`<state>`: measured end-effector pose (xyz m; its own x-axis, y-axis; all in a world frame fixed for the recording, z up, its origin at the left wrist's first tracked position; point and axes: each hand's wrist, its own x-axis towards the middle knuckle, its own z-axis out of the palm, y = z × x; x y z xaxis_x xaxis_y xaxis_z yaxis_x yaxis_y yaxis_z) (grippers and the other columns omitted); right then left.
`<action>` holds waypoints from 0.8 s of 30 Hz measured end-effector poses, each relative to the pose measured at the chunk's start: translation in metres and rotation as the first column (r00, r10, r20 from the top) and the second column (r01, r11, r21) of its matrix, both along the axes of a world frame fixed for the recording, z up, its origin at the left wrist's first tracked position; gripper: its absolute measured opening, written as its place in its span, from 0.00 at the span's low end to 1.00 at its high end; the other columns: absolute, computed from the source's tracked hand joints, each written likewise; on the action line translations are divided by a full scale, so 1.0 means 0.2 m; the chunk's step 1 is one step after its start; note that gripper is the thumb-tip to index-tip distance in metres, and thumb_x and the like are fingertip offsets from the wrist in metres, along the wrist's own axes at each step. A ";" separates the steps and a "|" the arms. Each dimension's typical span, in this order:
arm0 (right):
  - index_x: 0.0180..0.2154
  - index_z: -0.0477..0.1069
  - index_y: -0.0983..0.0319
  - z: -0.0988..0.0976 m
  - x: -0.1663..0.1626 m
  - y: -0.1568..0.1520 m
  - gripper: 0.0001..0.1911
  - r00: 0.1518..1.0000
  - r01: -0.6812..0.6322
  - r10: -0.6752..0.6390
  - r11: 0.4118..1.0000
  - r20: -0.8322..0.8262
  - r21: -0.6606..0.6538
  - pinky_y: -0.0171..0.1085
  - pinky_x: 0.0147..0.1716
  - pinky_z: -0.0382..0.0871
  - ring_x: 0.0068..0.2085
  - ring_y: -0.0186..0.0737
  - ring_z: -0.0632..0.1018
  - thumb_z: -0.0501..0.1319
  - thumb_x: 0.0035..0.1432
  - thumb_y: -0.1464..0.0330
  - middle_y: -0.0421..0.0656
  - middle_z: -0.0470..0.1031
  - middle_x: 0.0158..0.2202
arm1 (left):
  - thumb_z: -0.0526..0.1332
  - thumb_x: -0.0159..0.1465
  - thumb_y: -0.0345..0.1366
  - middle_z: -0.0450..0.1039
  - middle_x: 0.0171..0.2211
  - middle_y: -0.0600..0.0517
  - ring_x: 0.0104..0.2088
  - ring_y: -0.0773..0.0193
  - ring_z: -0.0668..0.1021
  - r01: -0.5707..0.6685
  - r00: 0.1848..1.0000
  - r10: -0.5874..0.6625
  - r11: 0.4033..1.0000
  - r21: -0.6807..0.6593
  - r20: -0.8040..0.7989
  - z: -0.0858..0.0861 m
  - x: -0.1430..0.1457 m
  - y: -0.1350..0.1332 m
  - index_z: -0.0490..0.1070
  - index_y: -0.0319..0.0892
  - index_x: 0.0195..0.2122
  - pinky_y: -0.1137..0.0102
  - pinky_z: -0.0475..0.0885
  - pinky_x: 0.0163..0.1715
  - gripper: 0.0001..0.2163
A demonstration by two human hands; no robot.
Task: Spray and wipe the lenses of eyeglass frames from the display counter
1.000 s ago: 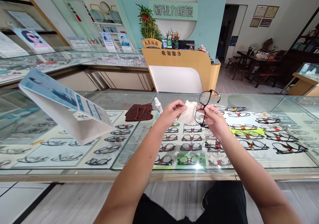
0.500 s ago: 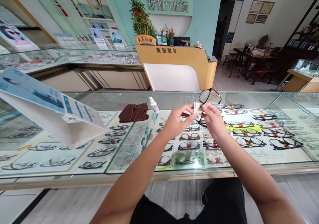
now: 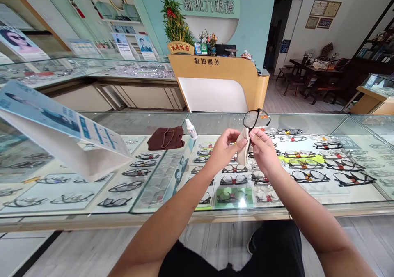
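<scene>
My left hand [image 3: 227,149] pinches a cream cleaning cloth [image 3: 243,150], which hangs down between my two hands. My right hand [image 3: 264,149] is closed on a pair of black-framed eyeglasses [image 3: 257,112], held upright above the glass counter. One lens and a temple arm stick up past my fingers; the lower part of the frame is covered by the cloth and my fingers. The cloth lies against the glasses near the bridge. Left of my hands, a white spray bottle [image 3: 191,130] stands on the counter beside a folded brown cloth or pouch [image 3: 166,138].
Under the glass counter [image 3: 154,203] lie rows of eyeglasses [image 3: 234,180]. A folded cardboard display sign [image 3: 64,125] stands on the counter at the left. Farther off are a wooden cashier desk [image 3: 215,67] and another display case [image 3: 123,69].
The cloth, bunched between my left fingers earlier, now hangs open and touches the glasses. My left hand has moved slightly right, closer to my right hand.
</scene>
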<state>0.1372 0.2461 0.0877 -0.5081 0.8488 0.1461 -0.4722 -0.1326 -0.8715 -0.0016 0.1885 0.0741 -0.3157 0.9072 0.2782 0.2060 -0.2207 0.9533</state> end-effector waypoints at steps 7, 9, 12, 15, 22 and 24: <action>0.30 0.76 0.57 0.01 0.01 0.00 0.19 1.000 -0.004 0.004 1.000 -0.016 0.012 0.37 0.43 0.66 0.36 0.36 0.69 0.80 0.46 0.54 0.36 0.72 0.32 | 0.73 0.53 0.65 0.73 0.36 0.51 0.38 0.61 0.73 -0.111 0.990 0.102 0.989 -0.095 -0.102 0.04 -0.01 -0.02 0.72 0.43 0.36 0.66 0.69 0.43 0.29; 0.29 0.76 0.57 0.01 0.01 0.00 0.20 1.000 -0.012 0.012 1.000 -0.019 0.005 0.36 0.42 0.66 0.36 0.36 0.69 0.80 0.46 0.54 0.36 0.72 0.32 | 0.75 0.51 0.63 0.66 0.30 0.56 0.33 0.64 0.68 -0.192 0.974 0.181 0.978 -0.075 -0.135 0.04 -0.02 -0.03 0.69 0.44 0.34 0.68 0.65 0.36 0.28; 0.29 0.76 0.57 0.01 0.01 -0.01 0.19 1.000 -0.021 0.021 1.000 -0.022 -0.002 0.36 0.41 0.66 0.35 0.35 0.68 0.81 0.46 0.55 0.36 0.72 0.31 | 0.76 0.50 0.62 0.60 0.24 0.60 0.27 0.68 0.63 -0.139 0.988 0.130 0.983 -0.123 -0.079 0.03 -0.02 -0.03 0.64 0.45 0.29 0.69 0.57 0.29 0.29; 0.28 0.76 0.57 0.01 0.00 -0.01 0.18 1.000 -0.014 0.014 1.000 -0.018 -0.001 0.36 0.42 0.66 0.36 0.36 0.70 0.80 0.46 0.55 0.36 0.73 0.32 | 0.76 0.49 0.62 0.66 0.24 0.58 0.26 0.68 0.67 -0.011 0.999 0.019 0.987 -0.159 0.048 0.04 -0.02 -0.03 0.67 0.44 0.29 0.70 0.61 0.28 0.29; 0.29 0.75 0.57 -0.01 -0.02 -0.01 0.21 0.999 -0.023 0.021 0.998 -0.047 -0.050 0.34 0.36 0.67 0.32 0.34 0.71 0.81 0.44 0.54 0.36 0.75 0.30 | 0.82 0.46 0.56 0.77 0.31 0.55 0.33 0.67 0.76 0.110 0.923 -0.066 0.989 -0.097 0.380 0.04 0.01 -0.02 0.76 0.39 0.37 0.71 0.71 0.37 0.29; 0.29 0.75 0.58 -0.01 -0.03 0.00 0.23 0.998 -0.038 0.034 0.996 -0.056 -0.076 0.33 0.33 0.66 0.31 0.33 0.70 0.82 0.42 0.53 0.35 0.74 0.30 | 0.83 0.45 0.54 0.80 0.34 0.54 0.36 0.66 0.79 0.163 0.866 -0.104 0.984 -0.079 0.490 0.03 0.01 -0.01 0.77 0.39 0.40 0.71 0.73 0.39 0.30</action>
<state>0.1318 0.2452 0.0851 -0.5312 0.8401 0.1095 -0.5126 -0.2158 -0.8310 0.0013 0.1865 0.0806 -0.2574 0.9662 0.0155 -0.3089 -0.0974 0.9461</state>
